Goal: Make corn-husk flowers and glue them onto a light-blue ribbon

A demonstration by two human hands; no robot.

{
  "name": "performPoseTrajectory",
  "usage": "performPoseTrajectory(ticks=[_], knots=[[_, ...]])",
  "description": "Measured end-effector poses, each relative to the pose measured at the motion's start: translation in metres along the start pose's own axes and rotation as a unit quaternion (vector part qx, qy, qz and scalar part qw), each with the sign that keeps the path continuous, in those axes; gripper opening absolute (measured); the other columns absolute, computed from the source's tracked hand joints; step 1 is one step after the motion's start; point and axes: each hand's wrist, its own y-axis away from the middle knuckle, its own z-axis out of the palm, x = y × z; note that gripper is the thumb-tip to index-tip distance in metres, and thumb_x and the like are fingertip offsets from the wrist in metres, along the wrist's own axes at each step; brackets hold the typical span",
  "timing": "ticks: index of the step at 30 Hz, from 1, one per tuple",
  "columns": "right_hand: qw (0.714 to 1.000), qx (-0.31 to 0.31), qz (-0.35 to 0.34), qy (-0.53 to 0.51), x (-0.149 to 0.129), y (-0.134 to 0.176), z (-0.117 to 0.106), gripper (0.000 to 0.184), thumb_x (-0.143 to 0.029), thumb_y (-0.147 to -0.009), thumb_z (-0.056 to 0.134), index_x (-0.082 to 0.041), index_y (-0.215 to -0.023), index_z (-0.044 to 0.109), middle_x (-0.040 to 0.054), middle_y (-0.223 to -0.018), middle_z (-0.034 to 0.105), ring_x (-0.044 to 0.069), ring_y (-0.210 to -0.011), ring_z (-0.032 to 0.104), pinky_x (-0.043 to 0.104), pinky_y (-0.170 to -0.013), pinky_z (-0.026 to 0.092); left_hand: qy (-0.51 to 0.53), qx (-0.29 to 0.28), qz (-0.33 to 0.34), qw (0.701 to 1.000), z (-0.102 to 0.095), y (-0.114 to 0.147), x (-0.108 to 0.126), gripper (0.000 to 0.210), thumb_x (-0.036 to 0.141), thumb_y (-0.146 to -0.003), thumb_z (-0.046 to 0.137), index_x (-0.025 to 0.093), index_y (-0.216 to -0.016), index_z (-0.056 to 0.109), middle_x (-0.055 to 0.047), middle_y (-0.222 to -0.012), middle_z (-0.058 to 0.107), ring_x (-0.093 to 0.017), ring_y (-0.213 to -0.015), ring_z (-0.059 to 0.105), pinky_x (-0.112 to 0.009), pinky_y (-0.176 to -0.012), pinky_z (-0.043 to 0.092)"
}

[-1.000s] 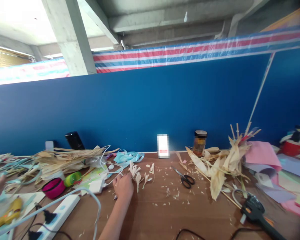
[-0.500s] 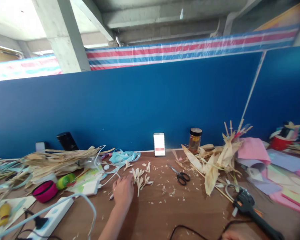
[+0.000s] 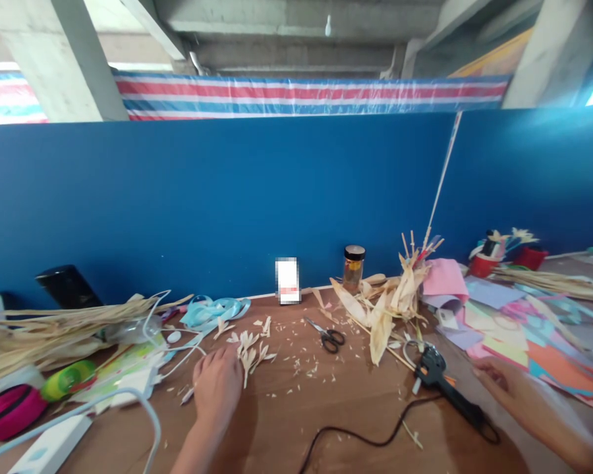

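My left hand rests palm down on the brown table, fingers bent forward and their tips hidden. Right beside it lies a small pile of cut corn-husk petals; whether the fingers touch them I cannot tell. My right hand is over the right side of the table, fingers reaching left and loosely apart, with nothing visible in them. Nearest to it is a black corded tool that looks like a hot glue gun, lying apart from the hand. Black-handled scissors lie between the hands, further back.
Dried corn husks and a lidded jar stand at the back right, beside coloured paper. At left are a blue ribbon, white cables, a power strip and a pink round case. A blue partition closes the back.
My view has turned to the right. My right hand has come up from the bottom edge to the far side of the black tool. The left hand stays by the petals.
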Motion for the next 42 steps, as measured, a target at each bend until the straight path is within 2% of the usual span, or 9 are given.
performPoseTrajectory(ticks=[3,9,15,19,23,27,35,38,42], knots=[[0.996,-0.093,0.005,0.008,0.005,-0.007,0.003,0.021,-0.035,-0.077,0.046,-0.021,-0.082,0.062,0.0112,-0.075,0.069,0.023,-0.068,0.065,0.029,-0.056,0.044,0.066,0.043,0.066,0.995,-0.006,0.009,0.023,0.032,0.015,-0.081,0.038,0.021,-0.103,0.06,-0.006,-0.095,0.068,-0.021,-0.09,0.058,-0.038,-0.091,0.031],[0.987,-0.096,0.052,0.116,0.0,-0.026,0.005,0.017,-0.025,-0.078,0.044,-0.018,-0.081,0.06,0.0075,-0.08,0.068,0.02,-0.076,0.062,0.024,-0.061,0.039,0.216,0.116,0.183,0.952,0.001,0.035,0.072,0.023,0.021,-0.079,0.049,0.022,-0.1,0.059,-0.005,-0.093,0.068,-0.019,-0.086,0.06,-0.04,-0.094,0.033],[0.976,-0.102,0.076,0.177,-0.011,-0.044,0.004,0.018,-0.02,-0.081,0.043,-0.015,-0.082,0.06,0.0085,-0.081,0.066,0.019,-0.08,0.06,0.024,-0.064,0.037,0.297,0.211,0.277,0.889,0.013,0.046,0.084,0.031,0.012,-0.075,0.054,0.022,-0.104,0.056,-0.005,-0.091,0.068,-0.018,-0.082,0.061,-0.041,-0.093,0.036],[0.965,-0.131,0.094,0.206,-0.021,-0.049,0.009,0.017,-0.02,-0.084,0.045,-0.014,-0.087,0.06,0.0088,-0.082,0.065,0.019,-0.079,0.06,0.027,-0.065,0.041,0.301,0.218,0.291,0.882,0.013,0.047,0.084,0.033,0.011,-0.075,0.053,0.023,-0.106,0.056,-0.005,-0.09,0.068,-0.018,-0.081,0.062,-0.041,-0.093,0.037],[0.95,-0.158,0.127,0.236,-0.024,-0.053,0.018,0.023,-0.029,-0.086,0.049,-0.013,-0.101,0.055,0.0058,-0.098,0.06,0.016,-0.084,0.059,0.035,-0.073,0.048,0.301,0.232,0.299,0.875,0.014,0.047,0.083,0.035,0.009,-0.074,0.054,0.022,-0.107,0.055,-0.006,-0.09,0.068,-0.017,-0.079,0.062,-0.042,-0.091,0.038],[0.941,-0.176,0.145,0.249,-0.024,-0.057,0.023,0.026,-0.029,-0.086,0.05,-0.015,-0.108,0.053,0.0063,-0.107,0.057,0.018,-0.089,0.058,0.037,-0.076,0.049,0.303,0.234,0.298,0.874,0.014,0.048,0.082,0.038,0.007,-0.073,0.055,0.022,-0.108,0.055,-0.006,-0.09,0.068,-0.018,-0.08,0.061,-0.043,-0.091,0.038],[0.944,-0.2,0.153,0.214,-0.018,-0.058,0.026,0.028,-0.029,-0.086,0.05,-0.015,-0.11,0.051,0.0067,-0.109,0.055,0.018,-0.091,0.057,0.038,-0.076,0.049,0.306,0.23,0.302,0.873,0.013,0.048,0.083,0.036,0.006,-0.073,0.055,0.021,-0.106,0.056,-0.006,-0.09,0.068,-0.017,-0.08,0.061,-0.042,-0.091,0.039],[0.949,-0.2,0.151,0.193,-0.009,-0.053,0.021,0.025,-0.03,-0.086,0.05,-0.014,-0.105,0.054,0.0053,-0.102,0.058,0.016,-0.085,0.058,0.035,-0.073,0.049,0.306,0.224,0.303,0.875,0.013,0.049,0.082,0.036,0.006,-0.073,0.055,0.021,-0.106,0.056,-0.006,-0.091,0.068,-0.017,-0.081,0.062,-0.042,-0.092,0.038],[0.962,-0.182,0.131,0.155,0.001,-0.039,0.003,0.015,-0.019,-0.081,0.05,-0.011,-0.074,0.06,0.0044,-0.073,0.062,0.015,-0.068,0.058,0.027,-0.061,0.043,0.309,0.226,0.302,0.873,0.014,0.049,0.082,0.035,0.007,-0.073,0.055,0.021,-0.105,0.057,-0.006,-0.09,0.067,-0.017,-0.082,0.062,-0.041,-0.093,0.038]])
